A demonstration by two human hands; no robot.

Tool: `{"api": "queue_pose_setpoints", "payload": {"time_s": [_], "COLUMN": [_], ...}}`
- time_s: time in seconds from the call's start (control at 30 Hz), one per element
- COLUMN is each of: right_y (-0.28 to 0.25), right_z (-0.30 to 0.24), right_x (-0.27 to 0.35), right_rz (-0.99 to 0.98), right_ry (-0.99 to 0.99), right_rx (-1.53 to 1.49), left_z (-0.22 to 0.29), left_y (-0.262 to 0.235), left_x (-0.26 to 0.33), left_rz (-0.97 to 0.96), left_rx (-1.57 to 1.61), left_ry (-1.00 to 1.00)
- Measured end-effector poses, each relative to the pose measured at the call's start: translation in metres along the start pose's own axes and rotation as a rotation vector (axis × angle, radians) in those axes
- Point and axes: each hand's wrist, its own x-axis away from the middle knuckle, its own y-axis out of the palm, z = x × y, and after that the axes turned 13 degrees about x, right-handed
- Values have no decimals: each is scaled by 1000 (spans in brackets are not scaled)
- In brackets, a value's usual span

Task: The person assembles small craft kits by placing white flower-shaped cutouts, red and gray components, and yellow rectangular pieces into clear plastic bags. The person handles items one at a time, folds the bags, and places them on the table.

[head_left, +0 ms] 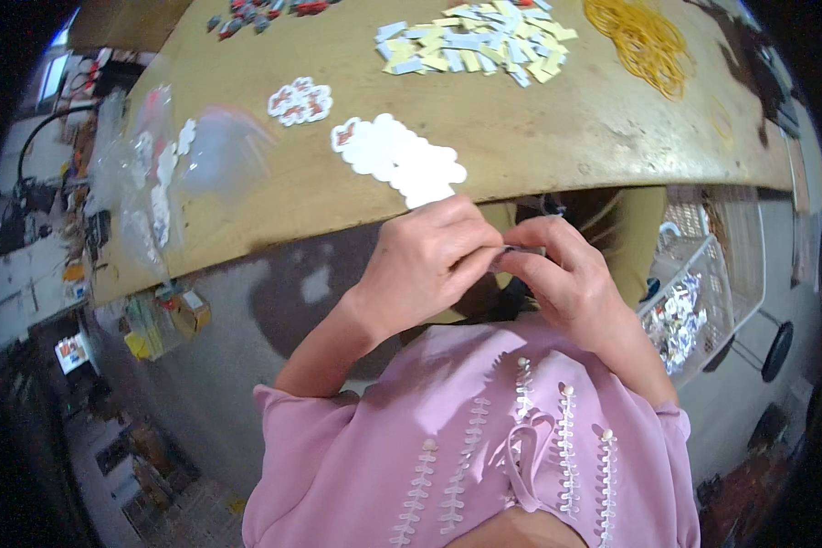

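From here I see white cards (384,146) with reddish-brown print at their left end, pale-yellow and grey slips (475,40) farther off, golden-yellow rubber bands (647,47) far right, and, near, a pink blouse (338,457) trimmed in white.

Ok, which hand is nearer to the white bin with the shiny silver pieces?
Right. The right hand is just left of the bin; the left hand is farther left, beyond it.
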Motion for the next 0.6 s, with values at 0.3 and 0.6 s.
{"api": "queue_pose_setpoints", "payload": {"time_s": [0.3, 0.6], "right_y": [-4, -6], "right_z": [-3, 3], "right_x": [4, 8], "right_rz": [-55, -102], "right_ry": [53, 112], "right_rx": [99, 41], "left_z": [-4, -41], "left_y": [-4, -113], "left_x": [9, 0], "left_rz": [-195, 200], "left_rx": [-91, -384], "left_ry": [58, -24]}}
